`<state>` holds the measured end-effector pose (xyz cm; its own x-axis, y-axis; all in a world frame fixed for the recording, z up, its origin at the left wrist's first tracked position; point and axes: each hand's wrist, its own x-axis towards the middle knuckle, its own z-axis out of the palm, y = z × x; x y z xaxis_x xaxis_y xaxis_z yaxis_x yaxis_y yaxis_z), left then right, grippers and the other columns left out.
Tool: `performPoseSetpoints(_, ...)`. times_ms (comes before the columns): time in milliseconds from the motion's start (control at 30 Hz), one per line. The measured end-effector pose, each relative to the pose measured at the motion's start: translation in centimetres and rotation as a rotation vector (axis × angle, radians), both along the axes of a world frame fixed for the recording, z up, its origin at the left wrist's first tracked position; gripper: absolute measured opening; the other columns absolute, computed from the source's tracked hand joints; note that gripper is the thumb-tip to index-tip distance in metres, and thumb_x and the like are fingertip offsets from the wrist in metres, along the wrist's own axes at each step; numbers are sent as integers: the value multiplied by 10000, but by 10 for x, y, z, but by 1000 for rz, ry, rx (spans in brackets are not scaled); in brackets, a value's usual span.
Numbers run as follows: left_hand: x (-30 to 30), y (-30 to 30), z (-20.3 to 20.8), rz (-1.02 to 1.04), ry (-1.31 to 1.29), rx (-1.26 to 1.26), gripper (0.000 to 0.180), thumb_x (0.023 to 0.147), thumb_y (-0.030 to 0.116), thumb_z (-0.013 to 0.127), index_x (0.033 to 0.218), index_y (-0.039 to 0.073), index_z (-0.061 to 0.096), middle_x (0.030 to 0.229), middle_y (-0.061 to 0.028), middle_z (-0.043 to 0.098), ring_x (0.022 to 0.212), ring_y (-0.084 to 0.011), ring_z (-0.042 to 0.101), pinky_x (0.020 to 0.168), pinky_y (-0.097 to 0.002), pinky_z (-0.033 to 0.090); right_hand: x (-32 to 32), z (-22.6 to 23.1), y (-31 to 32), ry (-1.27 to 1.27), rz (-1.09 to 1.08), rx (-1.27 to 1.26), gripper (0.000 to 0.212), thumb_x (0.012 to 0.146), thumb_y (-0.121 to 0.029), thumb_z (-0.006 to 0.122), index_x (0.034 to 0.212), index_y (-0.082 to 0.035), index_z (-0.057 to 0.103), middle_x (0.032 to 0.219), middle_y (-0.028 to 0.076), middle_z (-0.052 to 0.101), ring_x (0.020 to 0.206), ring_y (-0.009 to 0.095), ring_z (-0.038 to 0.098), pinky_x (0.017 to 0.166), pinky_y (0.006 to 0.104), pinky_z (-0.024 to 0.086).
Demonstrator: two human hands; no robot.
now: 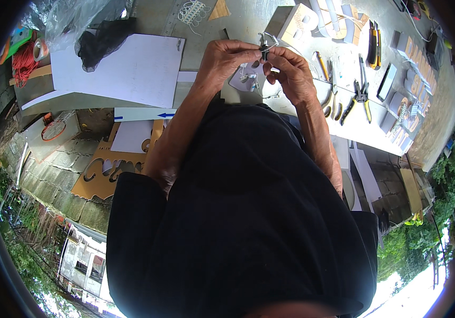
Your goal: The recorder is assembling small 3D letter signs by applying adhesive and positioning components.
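My left hand [224,61] and my right hand [293,73] meet over the near edge of the table, fingertips pinched together. Between them is a small black piece [264,49], too small to name, held from both sides. Thin whitish wire [273,40] loops out around it, and its path between the fingers is partly hidden. Just below the hands lies a pale flat piece with small wired parts [246,79]. Right of my right hand are pliers [333,87], yellow-and-black wire cutters [360,96] and a thin yellow-orange tool [322,64].
A large white sheet [127,69] with black mesh [100,45] covers the left side. Block letters [302,24] stand at the back, and more letters [416,79] at the right. A yellow-and-black utility knife [375,45] and coiled white wire [193,11] lie on the table.
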<state>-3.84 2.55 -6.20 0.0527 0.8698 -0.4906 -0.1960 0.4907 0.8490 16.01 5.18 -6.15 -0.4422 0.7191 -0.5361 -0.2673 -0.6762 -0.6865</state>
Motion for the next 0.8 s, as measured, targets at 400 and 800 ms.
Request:
performPoseSetpoints(400,4,-1,1,21,257,104,180,823,133,770,940,-4,775,823,-91,761,723,-98,687,667,-242,530,1,-1,-7,2,17,10,235,969,-202,682,1082,5,692,898,105,726,730,139,647,583,272,483)
performPoseSetpoints(800,-7,-1,31,-140,618,454,99,802,80,781,892,44,765,755,-31,673,619,-104,578,593,-257,476,18,67,11,-670,291,872,239,944,-79,660,1177,-100,708,1026,59,724,810,158,681,635,292,558)
